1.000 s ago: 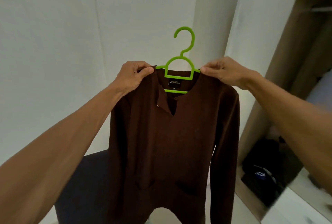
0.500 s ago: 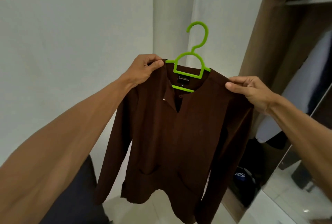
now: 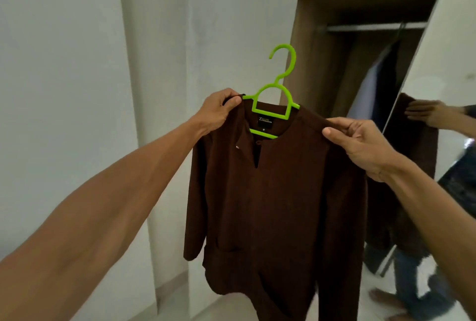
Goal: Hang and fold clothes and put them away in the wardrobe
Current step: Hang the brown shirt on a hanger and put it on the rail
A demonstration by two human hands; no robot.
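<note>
Hanging step: I hold the shirt (image 3: 270, 192) on its hanger (image 3: 273, 114), centre, left of the wardrobe (image 3: 304, 37).
Left hand (image 3: 219, 112): pinches one shoulder.
Right hand (image 3: 360, 143): pinches the other.
Next: lift hook (image 3: 289, 58) onto far-right rail (image 3: 373, 27).

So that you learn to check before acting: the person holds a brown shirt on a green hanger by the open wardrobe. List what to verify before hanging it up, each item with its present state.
1. The brown shirt sits on the green hanger, both shoulders over its arms: ok.
2. The left hand and the right hand each pinch a shoulder: ok.
3. The hanger's hook stands free above the collar: ok.
4. The wardrobe rail shows a bare stretch left of the hanging garment: ok.
5. Hook on the rail: not ok, not yet there.
6. Hem hangs clear: cannot tell, the bottom is cut off.
</note>
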